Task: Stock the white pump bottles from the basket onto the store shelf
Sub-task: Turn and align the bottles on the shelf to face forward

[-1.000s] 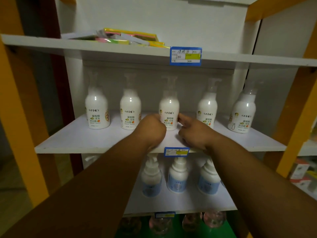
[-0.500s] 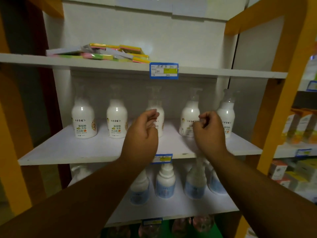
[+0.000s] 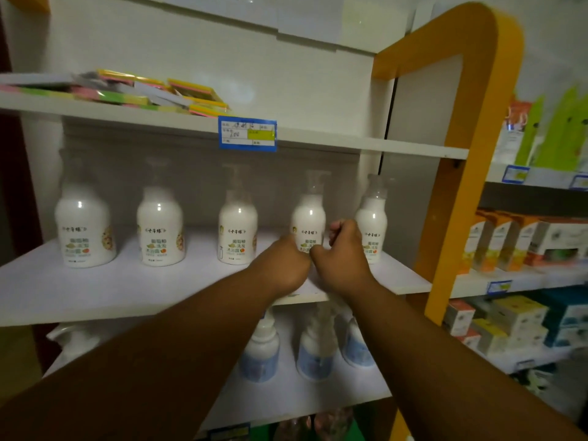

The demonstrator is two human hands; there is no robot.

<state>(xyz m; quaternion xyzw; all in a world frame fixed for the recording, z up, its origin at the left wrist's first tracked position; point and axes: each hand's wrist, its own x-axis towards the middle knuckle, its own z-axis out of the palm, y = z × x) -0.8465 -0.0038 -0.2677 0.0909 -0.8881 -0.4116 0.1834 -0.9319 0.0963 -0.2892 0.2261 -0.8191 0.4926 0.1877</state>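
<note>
The head view shows five white pump bottles (image 3: 237,232) standing upright in a row along the back of the middle store shelf (image 3: 133,288), spaced apart from the left end to the right end. Both hands reach in at the fourth bottle (image 3: 308,221) from the left, close to the shelf's right end. The left hand (image 3: 283,265) sits at that bottle's lower left side with its fingers curled in; whether they touch the bottle cannot be told, as the hand hides its base. The right hand (image 3: 345,259) is loosely fisted between the fourth bottle and the fifth bottle (image 3: 371,222), its fingers (image 3: 339,227) bent inward just beside the fourth bottle's label; a firm hold cannot be made out. The two hands touch each other at the thumbs in front of the bottle.

A blue price tag (image 3: 247,134) is fixed to the front edge of the upper shelf (image 3: 366,143), which carries a pile of flat coloured packets (image 3: 133,92) towards its left. On the lower shelf (image 3: 286,396) three bottles with blue labels (image 3: 315,354) show between the forearms. An orange frame (image 3: 461,173) borders the right side, with boxed goods (image 3: 521,240) on neighbouring shelves beyond.
</note>
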